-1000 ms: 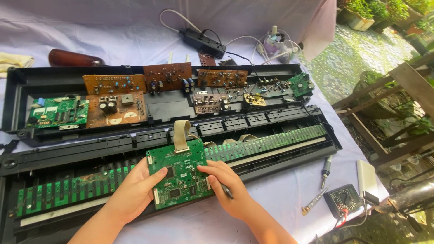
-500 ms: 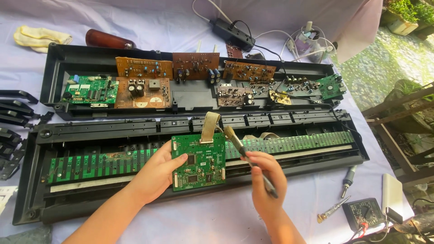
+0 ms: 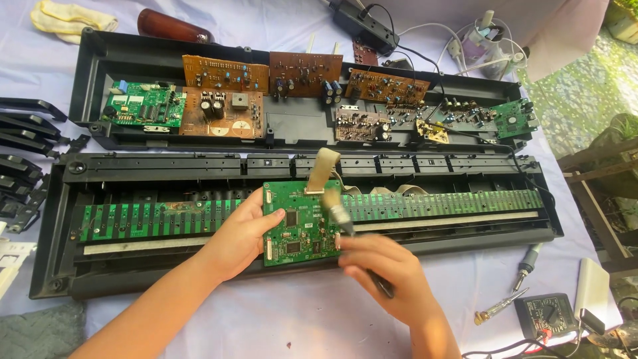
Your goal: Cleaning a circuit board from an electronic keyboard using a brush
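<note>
My left hand (image 3: pixel 236 236) holds the left edge of a square green circuit board (image 3: pixel 300 223), which lies over the lower half of an opened black keyboard case (image 3: pixel 60 226). A beige ribbon cable (image 3: pixel 321 171) runs up from the board's top edge. My right hand (image 3: pixel 384 264) grips a small paintbrush (image 3: pixel 340 214) by its dark handle. The pale bristles rest on the board's upper right part. A long green key-contact strip (image 3: pixel 438 203) lies in the case on both sides of the board.
The case's upper half (image 3: pixel 299 136) carries several brown and green circuit boards (image 3: pixel 226 73). At the right lie a soldering iron (image 3: pixel 528 264), a screwdriver (image 3: pixel 498 308) and a multimeter (image 3: pixel 546 316). Black keys (image 3: pixel 20 166) are stacked at the left. A power strip (image 3: pixel 362 26) and cables sit at the top.
The view has shifted so the case sits lower and more to the right. My right hand lifted the brush from beside the board onto its upper right part. My left hand kept its hold.
</note>
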